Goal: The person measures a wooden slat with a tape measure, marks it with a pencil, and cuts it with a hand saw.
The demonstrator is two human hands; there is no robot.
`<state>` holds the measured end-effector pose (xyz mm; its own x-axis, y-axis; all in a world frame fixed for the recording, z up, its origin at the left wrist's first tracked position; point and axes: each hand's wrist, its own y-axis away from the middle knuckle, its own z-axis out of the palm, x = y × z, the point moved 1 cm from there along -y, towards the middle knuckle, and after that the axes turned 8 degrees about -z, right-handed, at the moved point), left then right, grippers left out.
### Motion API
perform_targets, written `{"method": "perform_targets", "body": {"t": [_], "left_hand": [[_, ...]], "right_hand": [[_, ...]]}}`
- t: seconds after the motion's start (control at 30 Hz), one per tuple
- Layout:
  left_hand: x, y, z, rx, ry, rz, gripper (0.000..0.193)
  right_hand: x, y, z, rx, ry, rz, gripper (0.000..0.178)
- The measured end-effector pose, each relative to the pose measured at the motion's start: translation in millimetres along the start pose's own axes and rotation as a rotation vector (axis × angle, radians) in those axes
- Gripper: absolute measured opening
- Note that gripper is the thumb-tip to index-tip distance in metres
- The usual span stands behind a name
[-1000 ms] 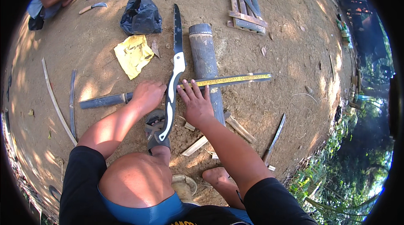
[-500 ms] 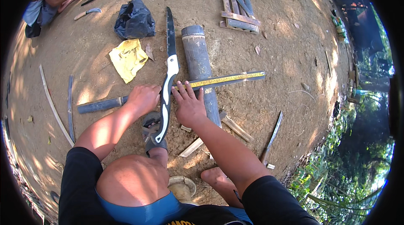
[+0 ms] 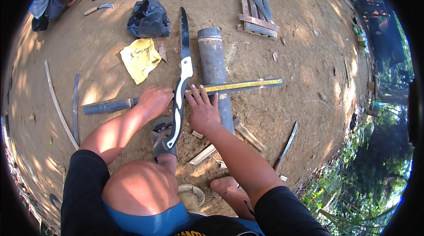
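Black shirt (image 3: 221, 227), blue shorts (image 3: 145, 222), strapped sandal (image 3: 158, 138).
The shirt's short, plain sleeves (image 3: 86, 183) end around the elbows; yellow print (image 3: 192, 234) shows on its front, cut off by the lower edge. The shorts have a smooth hem above the left knee; the left foot's sandal is grey-brown, open-toed.

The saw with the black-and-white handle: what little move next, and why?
Perhaps the left hand should nudge the black-bladed saw aside: its black-and-white handle crosses over the narrow dark bamboo close to the right hand, which rests on the yellow measuring tape.
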<state>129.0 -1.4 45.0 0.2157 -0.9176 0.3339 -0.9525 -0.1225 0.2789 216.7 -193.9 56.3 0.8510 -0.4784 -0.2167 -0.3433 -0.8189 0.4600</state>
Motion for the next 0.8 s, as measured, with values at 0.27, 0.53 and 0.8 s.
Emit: {"method": "perform_targets", "body": {"t": [0.27,0.53,0.8], "left_hand": [[-2.1,1.3,5.4,0.032,0.005,0.023,0.014],[-7.8,1.4,6.2,0.022,0.044,0.024,0.012],[-1.3,-4.4,7.8,0.019,-0.001,0.052,0.012]], "right_hand": [[-4.3,-4.6,-0.6,0.022,-0.097,0.053,0.075],[-39.0,-0.2,10.2,0.4,-0.634,0.211,0.064],[-29.3,-9.4,36.7,0.227,-1.423,0.398,0.042]]}}
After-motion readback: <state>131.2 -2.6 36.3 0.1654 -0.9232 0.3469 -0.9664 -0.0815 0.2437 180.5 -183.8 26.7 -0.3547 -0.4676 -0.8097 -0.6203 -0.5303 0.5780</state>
